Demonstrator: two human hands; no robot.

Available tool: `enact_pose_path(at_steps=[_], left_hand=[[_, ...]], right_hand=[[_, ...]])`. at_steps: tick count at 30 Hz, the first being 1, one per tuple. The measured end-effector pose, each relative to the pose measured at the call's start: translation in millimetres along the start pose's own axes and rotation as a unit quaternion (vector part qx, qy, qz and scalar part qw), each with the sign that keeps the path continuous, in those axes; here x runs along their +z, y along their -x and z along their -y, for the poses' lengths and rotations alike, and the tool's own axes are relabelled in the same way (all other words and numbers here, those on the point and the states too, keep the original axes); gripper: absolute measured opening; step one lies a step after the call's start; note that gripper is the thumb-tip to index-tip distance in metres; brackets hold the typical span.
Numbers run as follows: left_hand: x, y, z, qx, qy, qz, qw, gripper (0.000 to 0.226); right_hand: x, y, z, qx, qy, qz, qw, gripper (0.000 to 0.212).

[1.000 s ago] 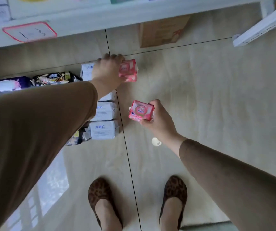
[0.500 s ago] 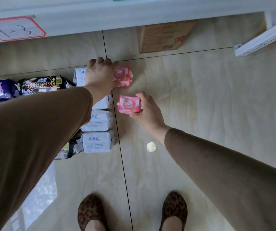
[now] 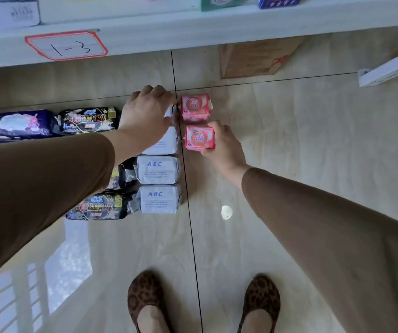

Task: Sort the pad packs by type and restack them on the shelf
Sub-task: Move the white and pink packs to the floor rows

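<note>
Floor tiles (image 3: 289,145) of glossy beige carry the sorted rows in the head view, seen from above by a person bending forward in brown sleeves. Two pink pad packs lie one behind the other just right of a dark grout line: the far pink pack (image 3: 195,107) rests flat on the floor, and the near pink pack (image 3: 199,137) sits just before it, nearly touching. The right hand (image 3: 224,146) grips the near pink pack, fingers curled over its right edge and thumb under its near side. The left hand (image 3: 146,110) hovers over the white packs left of the line, fingers bent downward, its fingertips close beside the far pink pack (whether it holds anything I cannot tell). Below that hand runs a column of white ABC packs (image 3: 157,169), side by side. Left of them lie black 420 packs (image 3: 89,119), and a dark purple pack (image 3: 19,123) farther left. A white shelf edge (image 3: 193,32) crosses the top, bearing a red-bordered label (image 3: 66,45) marked 1-3. A cardboard box (image 3: 253,60) stands beneath it. Leopard-print shoes (image 3: 146,299) show at the bottom, and a small white round object (image 3: 226,212) lies on the floor.
</note>
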State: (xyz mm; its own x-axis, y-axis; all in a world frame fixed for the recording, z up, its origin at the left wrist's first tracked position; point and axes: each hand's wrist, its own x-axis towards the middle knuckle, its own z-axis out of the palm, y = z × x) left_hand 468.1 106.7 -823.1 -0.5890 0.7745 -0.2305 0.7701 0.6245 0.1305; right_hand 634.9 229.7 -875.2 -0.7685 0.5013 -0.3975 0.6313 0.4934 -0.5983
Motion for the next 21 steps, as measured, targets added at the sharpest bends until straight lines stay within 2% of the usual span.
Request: enact_pose_path(at_steps=[4, 13, 21], left_hand=[[-1, 15, 4, 0.003, -0.001, -0.001, 1.000, 0.039], [10, 46, 0, -0.014, 0.013, 0.007, 1.000, 0.042], [-31, 110, -29, -0.074, 0.026, 0.070, 0.994, 0.040]], right_hand=[[9, -5, 16, -0.015, 0.009, -0.007, 1.000, 0.059], [5, 10, 16, 0.013, 0.028, -0.044, 0.999, 0.070], [-50, 99, 15, -0.010, 0.118, 0.028, 0.993, 0.051]])
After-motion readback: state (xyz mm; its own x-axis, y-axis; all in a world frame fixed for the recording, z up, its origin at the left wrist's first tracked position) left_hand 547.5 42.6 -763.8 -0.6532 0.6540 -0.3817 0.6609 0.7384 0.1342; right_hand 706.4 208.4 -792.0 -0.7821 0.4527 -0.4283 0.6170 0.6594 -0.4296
